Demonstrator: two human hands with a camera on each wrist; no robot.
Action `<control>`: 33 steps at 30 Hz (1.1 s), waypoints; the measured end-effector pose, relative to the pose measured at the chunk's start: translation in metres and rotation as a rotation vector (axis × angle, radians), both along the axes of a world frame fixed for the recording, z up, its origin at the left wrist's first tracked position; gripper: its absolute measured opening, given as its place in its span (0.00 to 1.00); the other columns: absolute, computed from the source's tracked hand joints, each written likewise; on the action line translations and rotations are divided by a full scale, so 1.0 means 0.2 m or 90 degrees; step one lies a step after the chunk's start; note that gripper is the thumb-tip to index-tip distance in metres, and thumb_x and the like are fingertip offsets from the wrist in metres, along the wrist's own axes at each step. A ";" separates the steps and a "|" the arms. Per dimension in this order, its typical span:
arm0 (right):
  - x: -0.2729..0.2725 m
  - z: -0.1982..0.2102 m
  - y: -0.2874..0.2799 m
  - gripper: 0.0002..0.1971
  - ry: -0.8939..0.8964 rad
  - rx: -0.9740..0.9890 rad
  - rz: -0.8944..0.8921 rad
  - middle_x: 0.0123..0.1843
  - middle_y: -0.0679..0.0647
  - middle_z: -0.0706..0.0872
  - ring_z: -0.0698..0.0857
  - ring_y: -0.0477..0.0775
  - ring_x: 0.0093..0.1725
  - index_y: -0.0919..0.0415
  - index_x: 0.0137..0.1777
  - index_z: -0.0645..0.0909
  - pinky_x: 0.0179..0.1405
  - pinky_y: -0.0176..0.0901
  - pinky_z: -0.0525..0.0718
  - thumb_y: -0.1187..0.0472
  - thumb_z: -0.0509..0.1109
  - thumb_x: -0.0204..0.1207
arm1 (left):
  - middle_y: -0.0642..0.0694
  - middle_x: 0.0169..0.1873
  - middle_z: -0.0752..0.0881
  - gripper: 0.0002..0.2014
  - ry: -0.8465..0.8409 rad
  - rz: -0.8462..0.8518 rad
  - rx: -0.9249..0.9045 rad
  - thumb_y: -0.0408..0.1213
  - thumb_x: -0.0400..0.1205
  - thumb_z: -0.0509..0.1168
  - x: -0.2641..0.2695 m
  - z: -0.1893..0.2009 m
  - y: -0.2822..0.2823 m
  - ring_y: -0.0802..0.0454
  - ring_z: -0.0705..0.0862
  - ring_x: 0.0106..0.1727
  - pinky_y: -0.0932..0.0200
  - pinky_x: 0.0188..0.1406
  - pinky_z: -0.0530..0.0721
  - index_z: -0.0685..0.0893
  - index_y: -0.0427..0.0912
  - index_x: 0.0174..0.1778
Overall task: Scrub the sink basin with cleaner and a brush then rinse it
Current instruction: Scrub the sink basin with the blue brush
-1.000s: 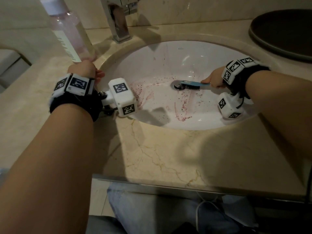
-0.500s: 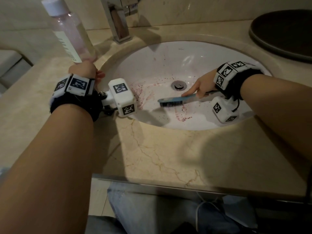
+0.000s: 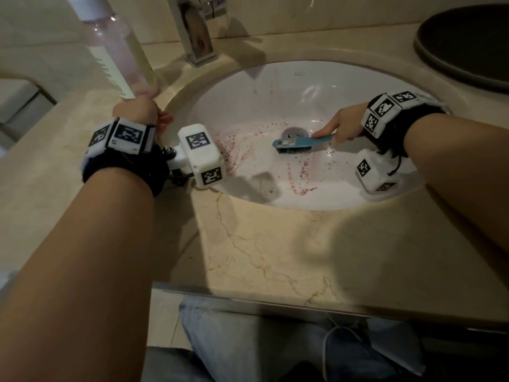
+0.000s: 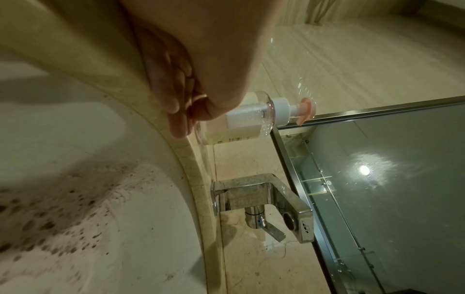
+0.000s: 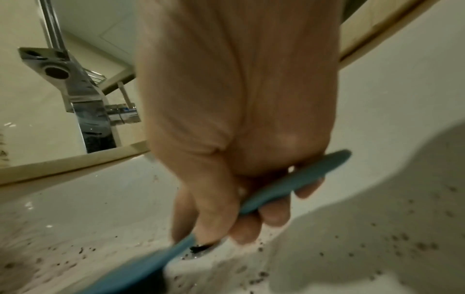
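The white sink basin (image 3: 325,89) carries purple-red specks and streaks around the drain (image 3: 294,132). My right hand (image 3: 340,128) grips the handle of a blue brush (image 3: 297,143), whose dark bristles rest on the basin floor just in front of the drain. In the right wrist view my fingers (image 5: 274,214) curl round the blue brush handle (image 5: 289,185). My left hand (image 3: 140,111) holds the base of a clear cleaner bottle (image 3: 115,48) standing tilted on the counter at the basin's left rim. The left wrist view shows the bottle (image 4: 246,121) with its pump head beyond my left hand (image 4: 186,111).
A chrome faucet (image 3: 195,31) stands behind the basin. A dark round dish (image 3: 468,42) sits at the counter's far right. The beige marble counter (image 3: 275,249) runs in front of the basin to a metal edge, with my jeans below. A mirror (image 4: 377,199) is behind the faucet.
The brush swept from the drain toward the front left of the basin, then back up beside the drain. My left hand and the bottle stayed in place.
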State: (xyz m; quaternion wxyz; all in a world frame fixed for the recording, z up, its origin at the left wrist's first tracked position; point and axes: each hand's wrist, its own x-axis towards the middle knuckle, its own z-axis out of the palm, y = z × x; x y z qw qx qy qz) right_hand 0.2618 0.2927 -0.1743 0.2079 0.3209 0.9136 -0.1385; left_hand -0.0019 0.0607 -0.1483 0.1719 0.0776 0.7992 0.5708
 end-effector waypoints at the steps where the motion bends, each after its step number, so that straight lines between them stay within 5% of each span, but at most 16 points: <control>1: 0.00 0.00 0.00 0.26 -0.024 -0.028 0.014 0.32 0.49 0.79 0.72 0.48 0.30 0.39 0.69 0.77 0.31 0.34 0.71 0.69 0.62 0.78 | 0.50 0.26 0.80 0.15 -0.016 0.002 0.007 0.41 0.84 0.58 0.01 0.00 0.00 0.64 0.76 0.09 0.75 0.11 0.72 0.72 0.44 0.32; 4: -0.02 -0.01 -0.02 0.29 -0.097 -0.137 0.069 0.38 0.54 0.80 0.72 0.49 0.33 0.36 0.66 0.79 0.33 0.35 0.71 0.72 0.66 0.75 | 0.48 0.13 0.80 0.16 -0.044 0.004 0.022 0.40 0.82 0.61 0.00 0.00 0.00 0.60 0.75 0.08 0.75 0.10 0.68 0.73 0.39 0.29; 8: -0.05 0.03 -0.09 0.28 -0.118 -0.169 0.137 0.36 0.49 0.80 0.72 0.42 0.30 0.33 0.62 0.77 0.29 0.25 0.72 0.71 0.66 0.76 | 0.45 0.26 0.78 0.11 -0.042 0.008 0.029 0.39 0.84 0.60 0.01 0.01 0.01 0.61 0.75 0.08 0.74 0.10 0.67 0.77 0.41 0.36; 11: -0.07 0.05 -0.12 0.25 -0.034 -0.125 0.116 0.28 0.40 0.81 0.73 0.40 0.23 0.36 0.64 0.79 0.22 0.23 0.71 0.69 0.64 0.78 | 0.46 0.20 0.81 0.08 -0.037 0.010 0.021 0.40 0.83 0.61 0.01 0.01 0.02 0.61 0.76 0.08 0.74 0.10 0.68 0.79 0.43 0.40; 15: -0.13 0.03 -0.13 0.24 0.013 -0.037 0.143 0.67 0.43 0.79 0.75 0.41 0.45 0.45 0.74 0.73 0.45 0.28 0.70 0.67 0.61 0.81 | 0.49 0.10 0.73 0.15 -0.102 -0.072 0.038 0.34 0.80 0.64 0.01 0.03 0.00 0.61 0.70 0.05 0.75 0.06 0.62 0.67 0.41 0.30; 16: -0.15 0.03 -0.15 0.24 0.001 -0.058 0.151 0.71 0.44 0.78 0.75 0.40 0.46 0.45 0.74 0.74 0.45 0.28 0.69 0.68 0.61 0.81 | 0.51 0.10 0.73 0.15 -0.097 -0.079 0.037 0.33 0.77 0.66 0.01 0.03 0.00 0.62 0.70 0.06 0.74 0.06 0.64 0.66 0.42 0.30; 18: -0.16 0.02 -0.17 0.23 -0.040 -0.134 0.163 0.53 0.36 0.88 0.76 0.37 0.36 0.40 0.68 0.78 0.35 0.26 0.71 0.68 0.63 0.80 | 0.53 0.15 0.77 0.14 -0.046 -0.041 0.005 0.38 0.84 0.60 0.01 0.03 0.00 0.63 0.74 0.08 0.73 0.09 0.70 0.70 0.44 0.31; 20: -0.15 0.03 -0.18 0.22 -0.072 -0.186 0.172 0.30 0.35 0.84 0.77 0.37 0.29 0.35 0.60 0.81 0.27 0.25 0.73 0.67 0.66 0.79 | 0.53 0.12 0.77 0.18 -0.031 -0.019 -0.016 0.41 0.86 0.57 0.03 0.03 -0.01 0.62 0.73 0.08 0.70 0.09 0.69 0.70 0.43 0.29; 22: -0.14 0.03 -0.18 0.22 -0.058 -0.220 0.165 0.36 0.45 0.84 0.76 0.42 0.35 0.33 0.54 0.83 0.33 0.27 0.73 0.68 0.66 0.78 | 0.52 0.14 0.78 0.17 -0.039 -0.005 -0.001 0.41 0.86 0.58 0.04 0.03 0.00 0.61 0.73 0.07 0.71 0.08 0.69 0.71 0.43 0.29; 24: -0.14 0.02 -0.16 0.22 -0.016 -0.211 0.132 0.41 0.52 0.83 0.75 0.46 0.37 0.36 0.59 0.83 0.39 0.32 0.71 0.68 0.65 0.79 | 0.51 0.20 0.76 0.16 -0.053 -0.007 -0.004 0.44 0.86 0.58 0.04 0.04 0.00 0.62 0.73 0.07 0.73 0.08 0.69 0.72 0.45 0.32; 26: -0.15 0.00 -0.15 0.22 0.028 -0.142 0.112 0.39 0.43 0.78 0.73 0.44 0.35 0.44 0.69 0.78 0.36 0.32 0.71 0.68 0.61 0.81 | 0.50 0.19 0.73 0.10 -0.082 -0.013 0.001 0.44 0.86 0.58 0.05 0.04 0.01 0.61 0.69 0.05 0.74 0.06 0.63 0.82 0.48 0.45; 28: -0.17 -0.02 -0.16 0.23 0.046 -0.097 0.122 0.39 0.36 0.74 0.72 0.43 0.33 0.48 0.74 0.73 0.31 0.27 0.72 0.69 0.58 0.82 | 0.49 0.22 0.73 0.14 -0.082 -0.004 -0.023 0.41 0.85 0.56 0.04 0.04 0.01 0.60 0.68 0.05 0.74 0.06 0.61 0.81 0.49 0.64; 29: -0.17 -0.02 -0.16 0.24 0.042 -0.103 0.133 0.40 0.36 0.76 0.73 0.43 0.34 0.47 0.74 0.74 0.31 0.25 0.73 0.69 0.58 0.82 | 0.49 0.24 0.73 0.14 -0.077 0.005 -0.028 0.39 0.85 0.55 0.04 0.05 0.01 0.60 0.67 0.05 0.74 0.07 0.61 0.81 0.49 0.63; 33: -0.14 0.02 -0.20 0.24 -0.027 -0.208 0.179 0.42 0.58 0.84 0.77 0.38 0.32 0.39 0.66 0.79 0.33 0.24 0.71 0.70 0.63 0.79 | 0.52 0.11 0.75 0.19 -0.064 0.011 -0.043 0.36 0.85 0.53 0.05 0.05 0.00 0.60 0.70 0.05 0.73 0.06 0.64 0.75 0.44 0.72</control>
